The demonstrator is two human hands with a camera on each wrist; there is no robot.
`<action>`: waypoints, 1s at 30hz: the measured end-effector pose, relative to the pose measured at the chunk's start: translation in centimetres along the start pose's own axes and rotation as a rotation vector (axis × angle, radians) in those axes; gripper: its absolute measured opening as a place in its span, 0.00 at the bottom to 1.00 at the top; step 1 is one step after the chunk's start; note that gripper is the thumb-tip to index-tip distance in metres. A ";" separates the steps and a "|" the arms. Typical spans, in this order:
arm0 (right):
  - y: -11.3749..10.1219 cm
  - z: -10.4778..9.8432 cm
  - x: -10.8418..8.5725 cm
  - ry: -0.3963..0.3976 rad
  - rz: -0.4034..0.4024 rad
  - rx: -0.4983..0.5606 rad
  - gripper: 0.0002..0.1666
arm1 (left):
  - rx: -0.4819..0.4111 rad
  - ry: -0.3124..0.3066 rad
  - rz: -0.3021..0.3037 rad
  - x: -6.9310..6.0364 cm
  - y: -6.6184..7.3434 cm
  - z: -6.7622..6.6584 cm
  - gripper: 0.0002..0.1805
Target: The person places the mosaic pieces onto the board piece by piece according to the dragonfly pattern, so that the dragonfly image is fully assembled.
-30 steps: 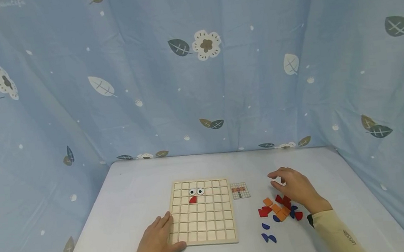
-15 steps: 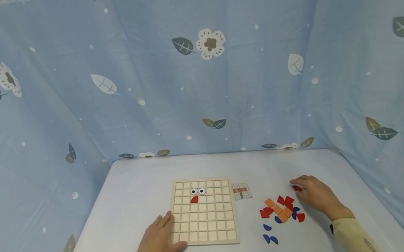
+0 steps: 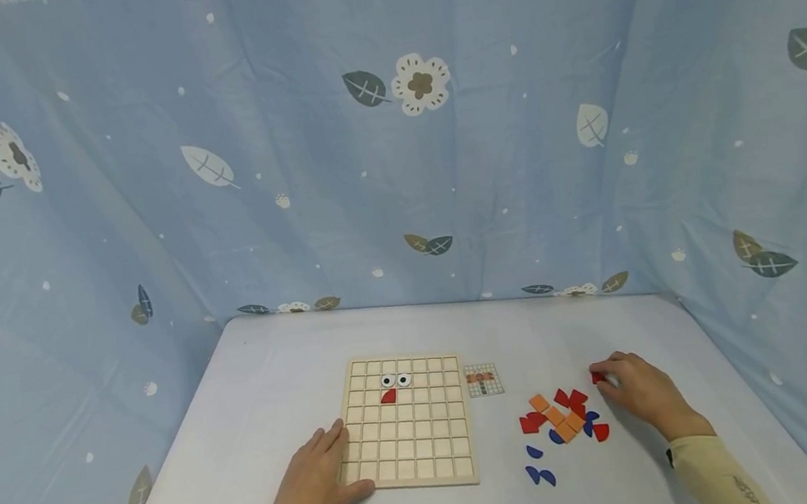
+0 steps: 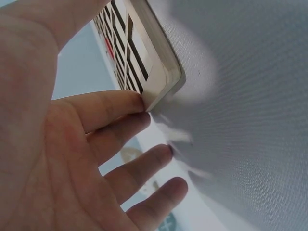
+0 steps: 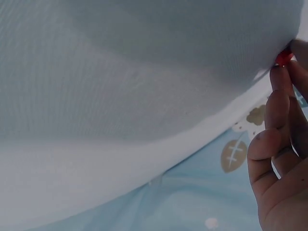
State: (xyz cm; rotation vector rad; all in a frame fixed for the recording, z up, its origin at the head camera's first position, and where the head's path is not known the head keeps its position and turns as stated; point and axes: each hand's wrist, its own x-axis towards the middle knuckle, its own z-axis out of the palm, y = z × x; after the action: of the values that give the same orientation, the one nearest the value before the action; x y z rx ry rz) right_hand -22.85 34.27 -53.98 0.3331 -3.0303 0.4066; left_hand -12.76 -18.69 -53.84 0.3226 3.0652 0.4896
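Observation:
My right hand (image 3: 646,392) pinches a small red piece (image 3: 597,377) between thumb and fingertips at the table's right side. The right wrist view shows only a red sliver of that piece (image 5: 284,57); the fingers cover the rest. At the wooden grid board (image 3: 407,455), my left hand (image 3: 309,482) lies along the left edge, thumb near the lower edge. Its fingers are nearly straight in the left wrist view, the index finger (image 4: 115,106) touching the board's corner. Two eye tiles (image 3: 396,381) sit side by side on the board, with a red quarter-round piece (image 3: 388,397) just below them.
Orange square tiles (image 3: 555,416), red pieces (image 3: 529,424) and blue half-round pieces (image 3: 535,452) lie loosely between the board and my right hand. A small picture card (image 3: 484,380) lies against the board's right side. Patterned blue cloth (image 3: 293,215) rises behind the white table (image 3: 287,350).
My right hand has moved right from above the loose pieces and now grips a red piece, seen at its fingertips since half a second ago. The left hand stays at the board.

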 end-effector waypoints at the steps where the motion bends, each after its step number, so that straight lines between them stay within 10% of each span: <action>1: 0.1 -0.1 0.0 -0.009 0.004 0.003 0.17 | 0.002 0.003 0.002 0.0 0.0 0.0 0.55; 16: 0.3 -0.2 0.4 -0.054 0.037 0.059 0.16 | -0.015 -0.004 0.003 0.0 0.1 -0.2 0.54; 30: -4.1 -0.1 1.1 0.112 -0.004 0.133 0.21 | -0.008 -0.001 0.009 0.0 0.1 -0.3 0.54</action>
State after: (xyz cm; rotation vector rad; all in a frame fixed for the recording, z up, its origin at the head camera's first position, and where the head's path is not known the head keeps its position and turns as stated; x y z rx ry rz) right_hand -23.04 30.20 -52.76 0.3122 -2.8998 0.6065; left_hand -12.78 -18.67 -53.52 0.3357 3.0617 0.5016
